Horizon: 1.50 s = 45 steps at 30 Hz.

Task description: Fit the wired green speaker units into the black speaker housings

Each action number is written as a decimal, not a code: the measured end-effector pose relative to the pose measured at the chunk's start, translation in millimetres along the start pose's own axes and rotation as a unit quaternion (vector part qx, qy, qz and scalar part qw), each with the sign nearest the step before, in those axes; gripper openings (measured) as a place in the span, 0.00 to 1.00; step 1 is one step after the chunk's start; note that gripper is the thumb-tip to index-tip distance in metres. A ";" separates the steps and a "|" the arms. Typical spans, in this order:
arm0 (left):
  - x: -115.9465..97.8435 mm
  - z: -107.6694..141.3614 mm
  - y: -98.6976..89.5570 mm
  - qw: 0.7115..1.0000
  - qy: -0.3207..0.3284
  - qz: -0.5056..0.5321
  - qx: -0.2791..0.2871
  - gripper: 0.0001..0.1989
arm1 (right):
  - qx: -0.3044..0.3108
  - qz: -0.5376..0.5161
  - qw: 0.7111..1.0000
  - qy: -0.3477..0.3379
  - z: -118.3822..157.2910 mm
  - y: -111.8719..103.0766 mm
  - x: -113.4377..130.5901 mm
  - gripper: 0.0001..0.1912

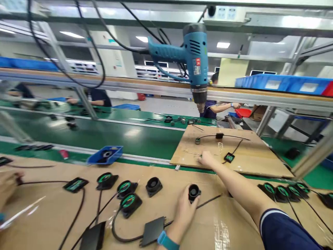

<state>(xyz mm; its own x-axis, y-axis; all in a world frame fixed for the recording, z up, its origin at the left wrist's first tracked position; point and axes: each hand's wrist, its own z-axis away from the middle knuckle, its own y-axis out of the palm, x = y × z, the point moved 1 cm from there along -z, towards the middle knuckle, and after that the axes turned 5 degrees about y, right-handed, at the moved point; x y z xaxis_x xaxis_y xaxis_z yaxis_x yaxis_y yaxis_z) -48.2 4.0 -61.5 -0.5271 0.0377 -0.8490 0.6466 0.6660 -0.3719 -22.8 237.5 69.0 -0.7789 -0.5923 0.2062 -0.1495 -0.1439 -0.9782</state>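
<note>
My left hand (185, 205), with a blue band at the wrist, is closed around a small black round housing (194, 192) with its open top facing up. My right hand (207, 159) is stretched forward over the raised cardboard sheet (241, 166). Its fingers are pinched together near a thin, blurred sliver (193, 153); whether they hold it I cannot make out. Right of that hand lies a square black part with a green board (229, 157) and a cable. Another black housing (154, 186) sits left of my left hand, near several housings with green boards (129, 205).
A blue heat gun (196, 59) hangs above the bench. Black adapter boxes (153, 231) and cables lie in front. A blue tray (105, 155) stands by the green conveyor (145, 139). More housings (282, 192) line the right side. A co-worker's hand (10, 184) is at the left edge.
</note>
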 end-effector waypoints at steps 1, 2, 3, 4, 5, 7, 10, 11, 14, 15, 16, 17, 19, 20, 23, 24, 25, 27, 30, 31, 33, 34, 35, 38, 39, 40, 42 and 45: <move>0.6 0.0 0.0 1.000 0.013 -0.006 -0.002 0.24 | -0.004 -0.015 1.000 -0.007 8.2 0.6 -1.7 0.13; 0.3 0.2 -0.6 1.000 0.025 -0.010 -0.004 0.23 | -0.007 -0.032 0.999 -0.014 16.0 0.3 -3.8 0.13; -1.0 0.8 -1.8 0.999 0.032 -0.013 -0.007 0.22 | -0.010 -0.049 0.999 -0.021 23.6 -0.6 -6.0 0.12; -2.9 1.5 -3.5 0.999 0.036 -0.016 -0.010 0.21 | -0.013 -0.066 0.997 -0.029 31.2 -1.5 -7.9 0.12; -5.2 2.1 -5.5 0.999 0.038 -0.017 -0.013 0.21 | -0.017 -0.083 0.996 -0.036 39.1 -2.2 -9.4 0.11; -9.6 2.4 -9.6 0.999 0.038 -0.017 -0.023 0.21 | -0.023 -0.117 0.991 -0.053 57.0 -1.2 -9.6 0.14; -14.1 -0.3 -15.8 0.999 0.035 -0.011 -0.036 0.22 | -0.030 -0.176 0.980 -0.087 90.5 5.4 -3.3 0.21; -15.2 -1.5 -17.7 0.999 0.031 -0.011 -0.041 0.23 | -0.032 -0.215 0.971 -0.102 102.8 8.4 -0.1 0.23; -17.6 -3.8 -21.9 0.999 0.011 -0.014 -0.051 0.23 | -0.013 -0.369 0.921 -0.127 135.4 18.7 9.3 0.24; -17.9 -3.9 -22.7 0.998 0.005 -0.017 -0.054 0.22 | -0.002 -0.409 0.905 -0.121 143.1 22.4 11.8 0.24; -17.7 -3.8 -23.2 0.998 0.001 -0.019 -0.058 0.22 | 0.008 -0.433 0.895 -0.108 148.9 26.1 13.7 0.24; -16.9 -3.5 -23.4 0.998 -0.003 -0.022 -0.062 0.23 | 0.014 -0.446 0.890 -0.095 153.2 29.5 15.1 0.24; -14.1 -2.5 -23.4 0.997 -0.006 -0.032 -0.068 0.24 | 0.006 -0.436 0.896 -0.078 158.3 35.6 16.6 0.25; -12.4 -2.0 -23.2 0.997 -0.006 -0.039 -0.070 0.24 | -0.004 -0.419 0.905 -0.081 160.1 38.2 17.1 0.25; -9.5 -0.7 -21.9 0.996 0.021 -0.060 -0.070 0.25 | -0.039 -0.347 0.929 -0.124 165.2 44.5 20.4 0.25; -9.9 -0.4 -21.5 0.994 0.037 -0.065 -0.074 0.25 | -0.045 -0.327 0.933 -0.144 166.9 46.2 22.3 0.24; -10.8 -0.1 -21.1 0.993 0.053 -0.069 -0.079 0.25 | -0.050 -0.312 0.935 -0.158 168.5 47.8 24.3 0.22; -13.8 0.1 -20.7 0.990 0.079 -0.074 -0.089 0.24 | -0.062 -0.292 0.941 -0.160 170.9 50.7 28.0 0.20; -18.1 0.1 -21.0 0.987 0.104 -0.074 -0.098 0.22 | -0.084 -0.282 0.947 -0.131 173.0 54.8 31.8 0.18; -19.0 0.2 -21.1 0.986 0.110 -0.073 -0.097 0.21 | -0.086 -0.280 0.948 -0.123 173.5 56.3 32.7 0.17; -19.7 0.5 -21.3 0.987 0.114 -0.071 -0.094 0.20 | -0.083 -0.272 0.953 -0.102 174.2 59.5 34.3 0.16; -19.8 0.7 -21.2 0.987 0.111 -0.071 -0.091 0.20 | -0.079 -0.264 0.957 -0.091 174.3 60.9 35.1 0.16; -19.8 1.0 -21.1 0.988 0.109 -0.070 -0.089 0.21 | -0.076 -0.257 0.960 -0.080 174.3 62.0 35.9 0.16; -20.7 1.5 -20.6 0.990 0.100 -0.064 -0.082 0.21 | -0.070 -0.248 0.964 -0.070 173.5 61.6 37.0 0.17; -21.1 1.5 -20.5 0.991 0.092 -0.060 -0.081 0.22 | -0.069 -0.252 0.962 -0.077 173.1 59.7 36.2 0.18; -21.5 1.4 -20.6 0.992 0.078 -0.055 -0.081 0.22 | -0.069 -0.257 0.960 -0.087 172.6 56.8 34.1 0.20; -21.9 0.8 -21.1 0.995 0.040 -0.044 -0.084 0.24 | -0.053 -0.258 0.958 -0.116 171.6 48.9 26.0 0.28; -21.2 -0.7 -22.1 0.995 -0.006 -0.035 -0.091 0.25 | 0.032 -0.198 0.970 -0.140 169.8 36.4 5.3 0.25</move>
<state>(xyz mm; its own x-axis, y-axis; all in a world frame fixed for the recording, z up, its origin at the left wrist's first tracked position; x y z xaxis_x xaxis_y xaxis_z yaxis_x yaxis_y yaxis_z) -51.7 -10.9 -34.9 -0.5600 -0.0221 -0.8282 0.4976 0.7903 -0.3576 71.1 94.6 38.4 -0.4715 -0.6704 0.5729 -0.3581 -0.4482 -0.8191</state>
